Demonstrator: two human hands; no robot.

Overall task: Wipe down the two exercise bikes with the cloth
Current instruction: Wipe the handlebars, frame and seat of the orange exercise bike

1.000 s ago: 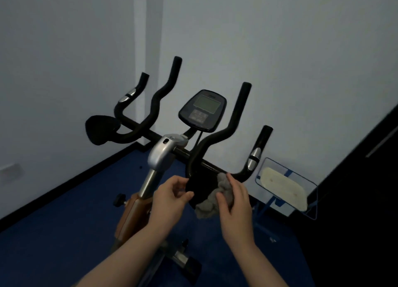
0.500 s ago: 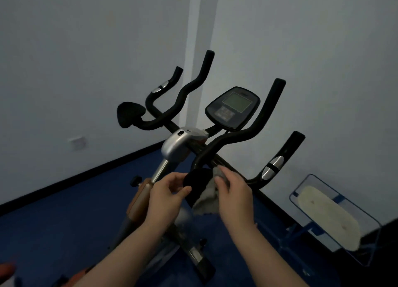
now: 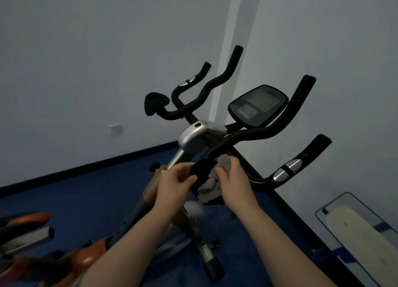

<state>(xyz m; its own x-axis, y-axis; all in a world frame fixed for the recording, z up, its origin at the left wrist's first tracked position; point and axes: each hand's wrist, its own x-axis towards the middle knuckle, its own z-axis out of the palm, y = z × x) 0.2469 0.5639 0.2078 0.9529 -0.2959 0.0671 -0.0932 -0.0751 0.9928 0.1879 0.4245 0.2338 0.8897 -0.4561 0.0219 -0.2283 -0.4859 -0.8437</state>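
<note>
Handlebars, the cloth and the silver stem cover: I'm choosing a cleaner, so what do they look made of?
Handlebars: likely foam or rubber sleeving, matte black with no glare. Cloth: soft grey fabric, perhaps terry or microfibre, bunched in limp folds. Silver stem cover: smooth satin sheen; painted plastic or metal, cannot tell which.

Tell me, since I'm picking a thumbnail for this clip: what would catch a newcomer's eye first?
The black handlebars of the exercise bike fan up against the pale wall, with the console between them. Below, the left hand steadies a black elbow pad while the right hand presses a grey cloth to it.
</note>
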